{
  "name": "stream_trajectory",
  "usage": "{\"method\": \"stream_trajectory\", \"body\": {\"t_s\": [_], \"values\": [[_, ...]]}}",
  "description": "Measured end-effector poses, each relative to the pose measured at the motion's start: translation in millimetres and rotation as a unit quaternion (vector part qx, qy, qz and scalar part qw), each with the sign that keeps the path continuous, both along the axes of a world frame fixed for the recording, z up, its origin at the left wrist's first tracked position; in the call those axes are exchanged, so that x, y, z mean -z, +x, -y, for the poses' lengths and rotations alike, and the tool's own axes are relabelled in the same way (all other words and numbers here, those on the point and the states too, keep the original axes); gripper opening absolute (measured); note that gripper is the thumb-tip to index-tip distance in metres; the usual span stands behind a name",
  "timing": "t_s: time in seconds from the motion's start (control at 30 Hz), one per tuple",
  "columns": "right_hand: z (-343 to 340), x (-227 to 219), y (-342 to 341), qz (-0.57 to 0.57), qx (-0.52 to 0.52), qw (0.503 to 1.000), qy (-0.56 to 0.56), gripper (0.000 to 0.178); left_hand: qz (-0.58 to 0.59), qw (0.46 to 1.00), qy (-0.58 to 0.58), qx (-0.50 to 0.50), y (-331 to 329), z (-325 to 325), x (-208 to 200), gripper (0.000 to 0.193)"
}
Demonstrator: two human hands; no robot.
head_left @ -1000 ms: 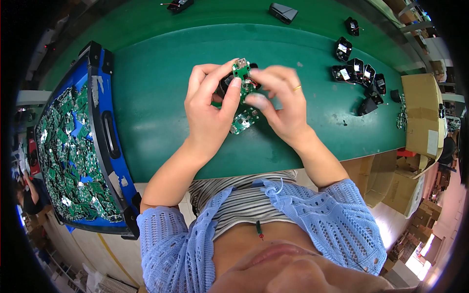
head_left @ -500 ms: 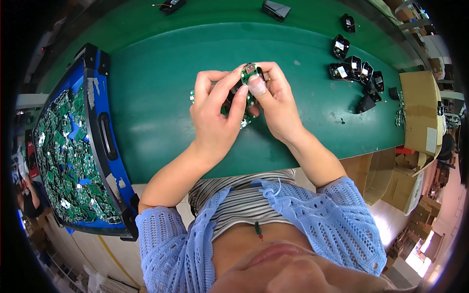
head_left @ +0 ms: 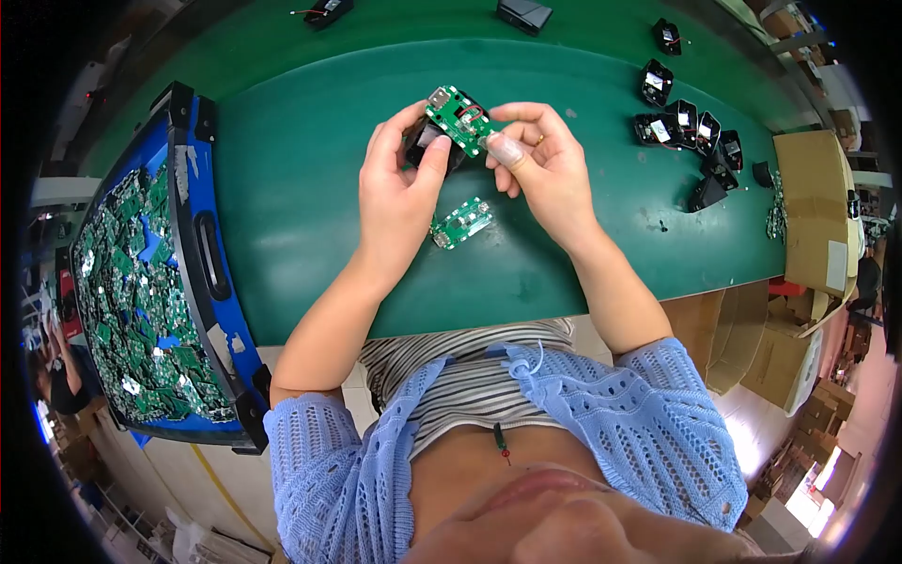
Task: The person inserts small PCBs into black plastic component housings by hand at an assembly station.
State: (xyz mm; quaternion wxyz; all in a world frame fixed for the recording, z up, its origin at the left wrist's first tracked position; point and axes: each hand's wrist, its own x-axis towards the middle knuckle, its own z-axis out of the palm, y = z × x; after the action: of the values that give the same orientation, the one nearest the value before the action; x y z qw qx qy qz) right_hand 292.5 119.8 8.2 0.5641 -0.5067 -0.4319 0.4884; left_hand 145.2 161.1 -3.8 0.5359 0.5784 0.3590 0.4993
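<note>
My left hand (head_left: pixel 395 188) is closed around a small black plastic casing (head_left: pixel 421 148), thumb on its near side. Over the casing lies a green circuit board (head_left: pixel 456 115), tilted, with a metal USB socket at its far left corner and a red wire loop near its middle. The thumb and curled fingers of my right hand (head_left: pixel 545 174) pinch the board's right corner. Part of the casing is hidden behind the board and my left fingers. Just below my hands, a second green circuit board (head_left: pixel 462 224) lies on the green table (head_left: pixel 319 254).
On the left stands a blue crate with a black rim (head_left: pixel 209 258), heaped with circuit boards (head_left: pixel 150 310). Several black casings (head_left: pixel 686 122) sit at the right, and another black casing (head_left: pixel 524 16) is at the far edge. A cardboard box (head_left: pixel 813 211) stands at the right end.
My hands have drawn apart a little, and the held board has turned from upright to a slant over the casing. The board on the table is now uncovered.
</note>
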Motion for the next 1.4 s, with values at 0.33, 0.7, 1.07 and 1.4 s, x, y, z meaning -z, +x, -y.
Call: {"method": "stream_trajectory", "body": {"t_s": [0.33,0.7,1.07,1.4], "values": [[6.5,-4.1,-6.2,0.056,0.02,0.998,0.02,0.025,-0.094,0.992,0.085,0.0,-4.8,-4.1,7.2,0.02],[17.3,-1.9,-16.5,0.196,-0.024,0.966,0.164,0.025,0.157,0.901,-0.328,0.239,-17.6,-12.8,-9.4,0.033],[-3.3,6.5,-1.2,0.401,0.111,0.827,0.378,0.02,0.087,0.957,-0.242,0.132,-9.4,1.1,-12.7,0.023],[-1.8,1.8,-1.9,0.447,0.106,0.824,0.332,0.015,0.062,0.971,-0.188,0.136,-5.3,8.1,-10.2,0.028]]}}
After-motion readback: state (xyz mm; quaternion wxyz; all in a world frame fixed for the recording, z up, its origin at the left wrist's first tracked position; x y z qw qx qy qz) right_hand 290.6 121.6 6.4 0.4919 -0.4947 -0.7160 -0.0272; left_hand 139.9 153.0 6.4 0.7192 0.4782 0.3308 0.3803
